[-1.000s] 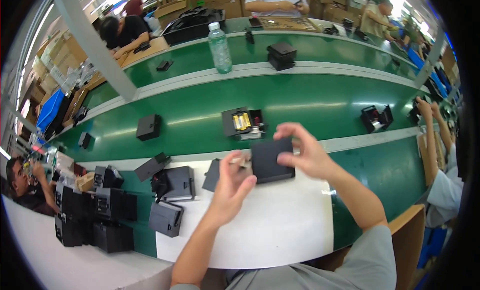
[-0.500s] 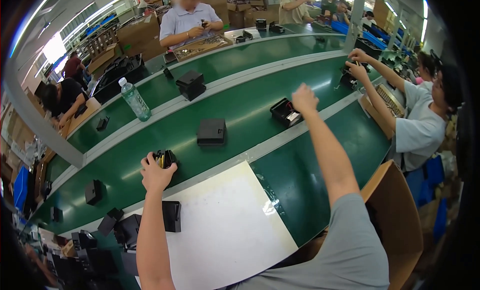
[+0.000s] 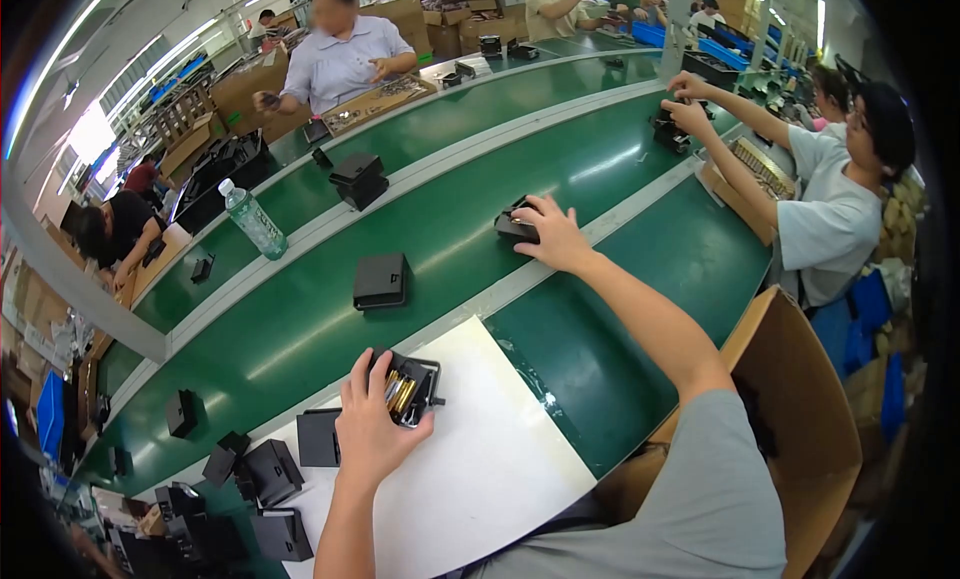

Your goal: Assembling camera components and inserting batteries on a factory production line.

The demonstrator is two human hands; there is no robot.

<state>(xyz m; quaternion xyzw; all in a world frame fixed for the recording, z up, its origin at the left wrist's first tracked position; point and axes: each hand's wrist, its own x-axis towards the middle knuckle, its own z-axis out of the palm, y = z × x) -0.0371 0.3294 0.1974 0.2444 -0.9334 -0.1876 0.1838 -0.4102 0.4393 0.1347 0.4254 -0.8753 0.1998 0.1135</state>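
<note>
My left hand [image 3: 376, 427] grips an open black plastic box [image 3: 428, 379] over the near edge of a white sheet [image 3: 480, 469]. Inside it lie several gold-coloured cylinders [image 3: 401, 391] that look like batteries. Farther off to the right, my right hand [image 3: 556, 235] has its fingers and thumb around another black box [image 3: 508, 222] on the green belt [image 3: 455, 269]; my fingers cover part of its inside. Between the two hands, a closed black box [image 3: 380, 281] rests on the belt. Beside my left hand, another black case [image 3: 318, 438] lies on the sheet.
Several black boxes [image 3: 272, 471] crowd the left end of the sheet. A green-labelled bottle [image 3: 254, 220] and stacked black boxes [image 3: 358, 180] stand beyond the belt. At my right is an open carton [image 3: 800, 399]. Co-workers sit across and to the right, one reaching over the belt [image 3: 690, 109].
My left hand has brought the box with the cylinders off the belt to the white sheet. My right hand has come down onto the far box, which sits farther left.
</note>
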